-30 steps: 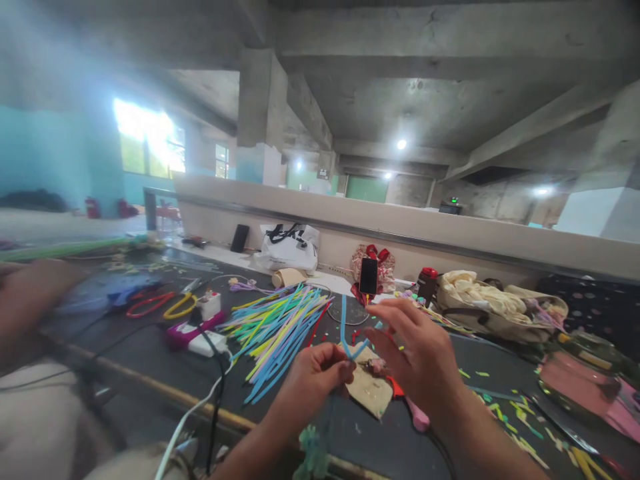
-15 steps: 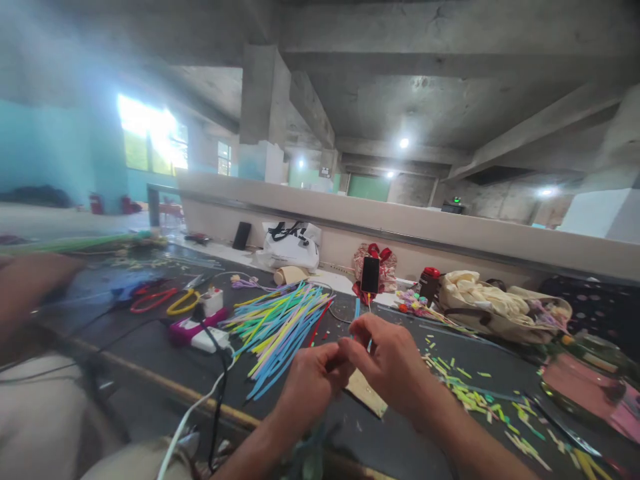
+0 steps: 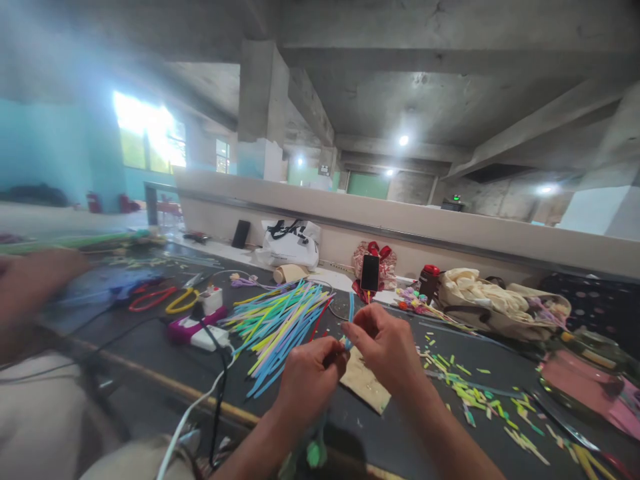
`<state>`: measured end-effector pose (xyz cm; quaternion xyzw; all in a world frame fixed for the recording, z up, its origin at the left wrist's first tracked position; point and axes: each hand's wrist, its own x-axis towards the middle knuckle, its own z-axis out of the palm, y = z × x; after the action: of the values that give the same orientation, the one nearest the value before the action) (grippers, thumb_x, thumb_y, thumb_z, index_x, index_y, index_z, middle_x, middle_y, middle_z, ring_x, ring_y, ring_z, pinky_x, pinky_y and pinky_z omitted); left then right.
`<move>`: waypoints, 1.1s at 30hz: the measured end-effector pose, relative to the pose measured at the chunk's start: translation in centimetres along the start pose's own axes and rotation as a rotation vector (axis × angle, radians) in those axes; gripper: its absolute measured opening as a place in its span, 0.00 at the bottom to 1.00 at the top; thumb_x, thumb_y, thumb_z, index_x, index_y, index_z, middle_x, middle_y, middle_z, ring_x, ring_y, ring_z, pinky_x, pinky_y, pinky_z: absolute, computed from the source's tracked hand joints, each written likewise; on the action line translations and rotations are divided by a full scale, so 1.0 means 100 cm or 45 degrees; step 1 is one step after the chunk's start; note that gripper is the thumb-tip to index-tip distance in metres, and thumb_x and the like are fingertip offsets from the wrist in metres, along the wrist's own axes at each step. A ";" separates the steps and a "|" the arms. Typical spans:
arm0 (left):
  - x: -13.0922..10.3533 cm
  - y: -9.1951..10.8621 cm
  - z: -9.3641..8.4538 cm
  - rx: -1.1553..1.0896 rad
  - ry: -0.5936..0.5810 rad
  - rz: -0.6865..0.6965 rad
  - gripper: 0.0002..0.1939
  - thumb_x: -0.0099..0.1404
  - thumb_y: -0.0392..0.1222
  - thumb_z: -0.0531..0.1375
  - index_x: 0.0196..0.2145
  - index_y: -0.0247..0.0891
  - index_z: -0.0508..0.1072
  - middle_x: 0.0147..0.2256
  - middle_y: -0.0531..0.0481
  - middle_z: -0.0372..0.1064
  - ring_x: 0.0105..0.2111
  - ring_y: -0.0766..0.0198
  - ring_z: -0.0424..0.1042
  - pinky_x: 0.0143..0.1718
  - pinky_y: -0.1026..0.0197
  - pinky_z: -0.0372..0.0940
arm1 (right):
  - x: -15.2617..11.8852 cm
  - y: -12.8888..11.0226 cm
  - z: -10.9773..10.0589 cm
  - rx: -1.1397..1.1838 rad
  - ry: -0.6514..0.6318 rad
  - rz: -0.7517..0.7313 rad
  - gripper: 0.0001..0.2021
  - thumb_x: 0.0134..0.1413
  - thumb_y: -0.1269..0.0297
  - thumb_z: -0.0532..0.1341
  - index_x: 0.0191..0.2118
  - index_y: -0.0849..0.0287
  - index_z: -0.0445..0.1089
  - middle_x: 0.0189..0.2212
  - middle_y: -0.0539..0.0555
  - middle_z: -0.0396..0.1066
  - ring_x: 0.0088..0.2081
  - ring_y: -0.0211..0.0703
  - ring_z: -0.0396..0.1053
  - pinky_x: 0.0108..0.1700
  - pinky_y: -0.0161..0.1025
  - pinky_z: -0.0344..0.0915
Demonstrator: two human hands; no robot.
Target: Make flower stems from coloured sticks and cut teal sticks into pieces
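Blue stem (image 3: 351,305): lower end hidden btwn L hand (image 3: 311,370) & R hand (image 3: 389,341); co-worker's arm (image 3: 37,281) (L edge) blurred, cut off.

A dark desk (image 3: 500,360) is partly covered by a loose pile of multicoloured stems (image 3: 280,327), with a purple-and-white power strip (image 3: 200,331) set to its left. To the right, a flat beige piece (image 3: 367,383) is laid, and short yellow-green clippings (image 3: 480,398) are strewn beyond it.

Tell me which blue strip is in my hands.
The blue strip sticking up between your left hand and right hand; the other blue strips lie on the table.
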<state>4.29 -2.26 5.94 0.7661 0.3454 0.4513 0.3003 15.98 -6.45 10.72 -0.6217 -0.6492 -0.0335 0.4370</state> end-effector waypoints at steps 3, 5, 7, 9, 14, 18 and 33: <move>0.001 -0.003 -0.001 -0.039 -0.006 -0.004 0.08 0.52 0.39 0.55 0.17 0.38 0.69 0.17 0.55 0.62 0.20 0.69 0.59 0.23 0.68 0.51 | -0.005 0.002 0.005 -0.034 -0.001 -0.163 0.06 0.47 0.67 0.56 0.22 0.59 0.63 0.18 0.47 0.63 0.21 0.33 0.59 0.24 0.30 0.53; 0.004 -0.006 -0.005 -0.218 -0.037 -0.072 0.09 0.52 0.40 0.55 0.17 0.37 0.67 0.16 0.56 0.61 0.18 0.71 0.57 0.21 0.68 0.51 | -0.011 0.004 0.007 0.030 0.017 -0.304 0.06 0.47 0.69 0.55 0.22 0.60 0.64 0.19 0.48 0.64 0.23 0.33 0.60 0.26 0.30 0.54; 0.007 -0.008 -0.010 -0.537 -0.118 -0.217 0.09 0.51 0.41 0.56 0.17 0.36 0.66 0.14 0.57 0.59 0.15 0.72 0.56 0.18 0.69 0.51 | -0.018 0.007 0.008 0.170 0.011 -0.383 0.06 0.48 0.69 0.54 0.24 0.60 0.65 0.21 0.49 0.65 0.25 0.34 0.61 0.28 0.30 0.55; 0.009 -0.008 -0.015 -0.893 -0.189 -0.384 0.07 0.50 0.42 0.58 0.20 0.36 0.66 0.14 0.58 0.60 0.13 0.74 0.56 0.16 0.70 0.51 | -0.023 0.011 0.009 0.370 -0.002 -0.277 0.06 0.49 0.67 0.55 0.25 0.60 0.66 0.21 0.50 0.65 0.24 0.33 0.60 0.26 0.30 0.55; 0.006 -0.005 -0.013 -1.366 -0.265 -0.520 0.08 0.46 0.40 0.62 0.22 0.35 0.67 0.13 0.57 0.62 0.12 0.76 0.57 0.13 0.73 0.52 | -0.017 0.023 0.013 1.028 -0.017 0.310 0.10 0.45 0.60 0.59 0.24 0.62 0.66 0.14 0.46 0.61 0.15 0.28 0.51 0.17 0.28 0.46; -0.002 -0.003 -0.006 -1.434 -0.548 -0.469 0.08 0.45 0.40 0.62 0.20 0.34 0.67 0.12 0.57 0.60 0.11 0.76 0.55 0.11 0.74 0.51 | -0.004 0.028 0.012 1.285 -0.195 0.427 0.09 0.41 0.61 0.62 0.23 0.63 0.65 0.12 0.45 0.61 0.13 0.26 0.50 0.15 0.26 0.43; 0.004 -0.009 -0.005 -1.362 -0.821 -0.632 0.09 0.52 0.41 0.56 0.23 0.32 0.68 0.16 0.50 0.68 0.12 0.70 0.66 0.11 0.72 0.57 | 0.011 0.050 0.009 1.231 -0.612 0.570 0.09 0.38 0.62 0.63 0.21 0.62 0.64 0.08 0.43 0.58 0.09 0.26 0.49 0.10 0.26 0.40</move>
<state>3.72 -1.34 5.66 0.5059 0.1331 0.2264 0.8216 19.87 -3.98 8.36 -0.4637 -0.5246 0.5018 0.5079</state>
